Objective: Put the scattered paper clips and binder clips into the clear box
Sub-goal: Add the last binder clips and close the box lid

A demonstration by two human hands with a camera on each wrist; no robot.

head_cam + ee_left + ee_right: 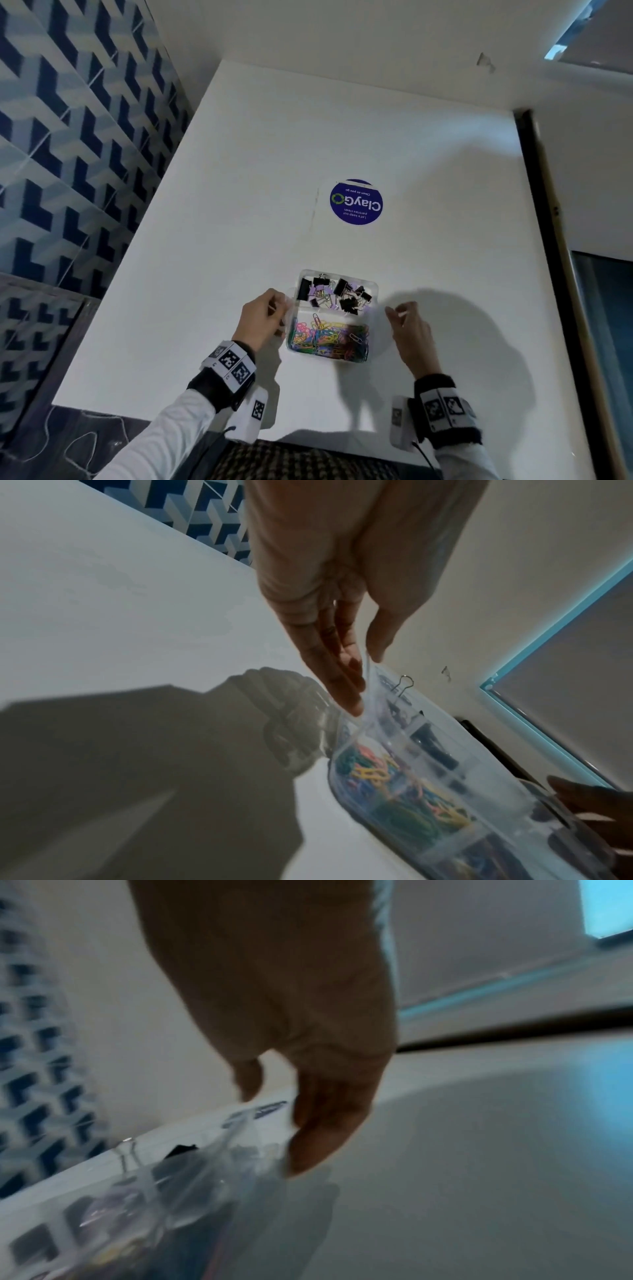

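The clear box (375, 285) sits on the white table, near the front edge. Black and lilac binder clips (343, 292) fill its far compartment and coloured paper clips (329, 337) fill the near one. My left hand (280, 307) is at the box's left side. In the left wrist view the thumb and fingers of my left hand (366, 677) pinch a raised clear edge of the box (441, 753). My right hand (397, 313) hovers by the right side, thumb and fingers apart. The right wrist view is blurred: my right hand (274, 1123) hangs over the box (147, 1180), and I cannot tell if it touches.
A round blue sticker (356, 202) lies flat on the table (222, 212) beyond the box. A dark strip (537, 246) runs along the table's right edge. A blue patterned wall (68, 137) stands to the left. No loose clips show on the table.
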